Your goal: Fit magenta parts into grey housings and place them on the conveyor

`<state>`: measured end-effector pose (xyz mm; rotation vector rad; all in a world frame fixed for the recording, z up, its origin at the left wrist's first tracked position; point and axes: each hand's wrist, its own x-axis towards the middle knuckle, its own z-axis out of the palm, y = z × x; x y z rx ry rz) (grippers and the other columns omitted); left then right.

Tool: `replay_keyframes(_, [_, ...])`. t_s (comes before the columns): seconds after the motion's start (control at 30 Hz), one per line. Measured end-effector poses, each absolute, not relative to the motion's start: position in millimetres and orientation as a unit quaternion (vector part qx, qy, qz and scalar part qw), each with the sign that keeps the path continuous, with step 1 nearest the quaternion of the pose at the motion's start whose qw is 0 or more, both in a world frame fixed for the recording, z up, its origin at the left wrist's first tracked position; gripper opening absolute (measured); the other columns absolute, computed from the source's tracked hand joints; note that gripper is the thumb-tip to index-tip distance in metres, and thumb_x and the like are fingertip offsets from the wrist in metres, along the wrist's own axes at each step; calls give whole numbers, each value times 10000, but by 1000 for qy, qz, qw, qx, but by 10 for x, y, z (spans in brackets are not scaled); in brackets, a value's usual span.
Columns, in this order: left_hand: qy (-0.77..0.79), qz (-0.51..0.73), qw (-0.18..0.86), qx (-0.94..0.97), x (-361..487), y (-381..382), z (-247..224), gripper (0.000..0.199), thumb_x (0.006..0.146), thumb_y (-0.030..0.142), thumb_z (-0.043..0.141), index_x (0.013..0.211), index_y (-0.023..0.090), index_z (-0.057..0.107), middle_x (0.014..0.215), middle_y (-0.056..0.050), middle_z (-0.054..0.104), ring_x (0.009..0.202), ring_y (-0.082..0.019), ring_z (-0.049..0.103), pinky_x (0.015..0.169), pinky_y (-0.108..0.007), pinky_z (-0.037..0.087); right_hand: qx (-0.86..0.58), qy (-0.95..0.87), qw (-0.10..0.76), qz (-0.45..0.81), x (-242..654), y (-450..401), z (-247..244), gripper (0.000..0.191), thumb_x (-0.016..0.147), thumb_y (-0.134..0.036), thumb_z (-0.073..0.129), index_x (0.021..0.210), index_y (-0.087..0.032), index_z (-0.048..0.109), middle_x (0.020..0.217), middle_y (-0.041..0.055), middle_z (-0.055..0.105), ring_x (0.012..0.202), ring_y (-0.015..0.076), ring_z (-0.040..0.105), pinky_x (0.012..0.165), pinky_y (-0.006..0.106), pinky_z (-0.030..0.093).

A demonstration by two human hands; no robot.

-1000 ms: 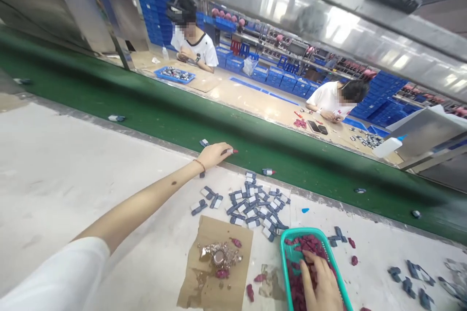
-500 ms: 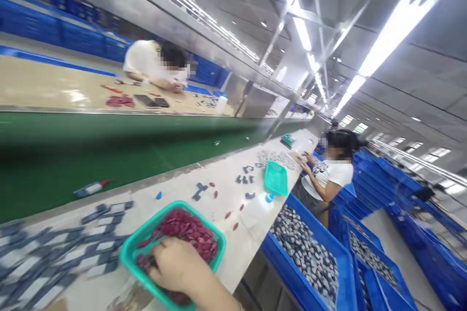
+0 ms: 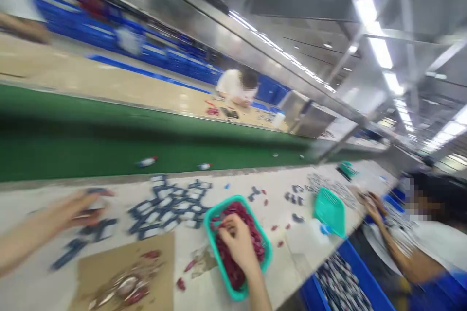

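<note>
My right hand (image 3: 236, 239) is inside a green plastic basket (image 3: 267, 262) heaped with small dark-red pieces (image 3: 257, 238). Its fingers are curled together among them, and whatever they pinch is hidden. Over the left part of the table, my left hand (image 3: 85, 211), smeared by motion, grips a small dark-blue and white piece (image 3: 95, 202) with a reddish spot near its end. Similar dark-blue and white pieces (image 3: 168, 206) lie spread between the hands, and others (image 3: 105, 229) lie just below my left hand. A stained brown cardboard sheet (image 3: 160, 262) with red bits lies in front.
A second green basket (image 3: 330, 211) and a blue-capped bottle (image 3: 319, 231) stand to the right. A co-worker (image 3: 419, 233) sits beyond, near a blue bin (image 3: 368, 277) of small parts. The green belt (image 3: 91, 150) runs behind the table; other people work across it.
The view has swung left, bringing my left hand with its dark-blue and white piece and the cardboard into sight. My right hand stays in the basket. Small items show at other places on the belt.
</note>
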<state>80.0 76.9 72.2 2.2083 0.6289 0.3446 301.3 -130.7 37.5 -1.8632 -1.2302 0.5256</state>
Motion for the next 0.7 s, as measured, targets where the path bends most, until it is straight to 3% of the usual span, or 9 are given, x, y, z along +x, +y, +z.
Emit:
replay_keyframes(0.03, [312, 166, 438, 827, 570, 720, 698, 489, 977, 390, 320, 1040, 64, 678, 719, -14, 721, 637, -156, 654, 846, -475, 531, -720, -486, 439, 229, 3039, -1272, 395, 207, 876, -216, 485, 1014, -172, 633, 810, 47, 707, 757, 173, 680, 646, 251, 521])
replay_keyframes(0.1, [394, 232, 551, 698, 328, 548, 674, 482, 852, 579, 507, 952, 145, 693, 783, -32, 751, 728, -205, 689, 757, -333, 563, -662, -397, 556, 307, 3047, -1177, 449, 319, 823, -346, 631, 1093, -176, 642, 879, 77, 733, 823, 205, 691, 695, 286, 540])
replay_keyframes(0.17, [402, 268, 654, 582, 310, 368, 662, 537, 677, 675, 656, 869, 174, 658, 802, -63, 755, 751, -238, 689, 743, -319, 555, -631, -332, 600, 363, 2960, -1067, 519, 348, 747, -428, 728, 987, -177, 699, 852, 85, 744, 743, 201, 688, 683, 298, 550])
replay_keyframes(0.23, [389, 272, 699, 535, 368, 225, 649, 529, 620, 660, 711, 841, 184, 644, 795, -71, 742, 797, -253, 679, 760, -321, 539, -609, -292, 616, 405, 2784, -953, 596, 339, 680, -460, 783, 865, -181, 726, 803, 80, 746, 675, 187, 674, 653, 296, 556])
replay_keyframes(0.43, [412, 294, 704, 498, 340, 17, 601, 330, 681, 492, 738, 833, 201, 702, 963, -80, 699, 909, -252, 629, 770, -298, 503, -551, -279, 602, 506, 2221, -591, 661, 282, 613, -412, 838, 768, -194, 751, 777, 63, 736, 695, 179, 670, 678, 299, 569])
replay_keyframes(0.57, [416, 296, 731, 452, 314, 18, 533, 380, 668, 519, 743, 824, 176, 698, 831, -68, 685, 763, -215, 608, 659, -285, 500, -541, -290, 589, 525, 2096, -466, 500, 255, 623, -406, 824, 761, -202, 757, 716, 45, 720, 670, 170, 659, 643, 278, 559])
replay_keyframes(0.7, [407, 292, 773, 390, 317, 39, 447, 450, 693, 547, 730, 905, 154, 676, 843, -61, 685, 667, -164, 605, 589, -254, 489, -588, -362, 550, 470, 2120, -449, 346, 189, 691, -356, 772, 801, -203, 752, 756, 55, 731, 682, 187, 670, 655, 300, 556])
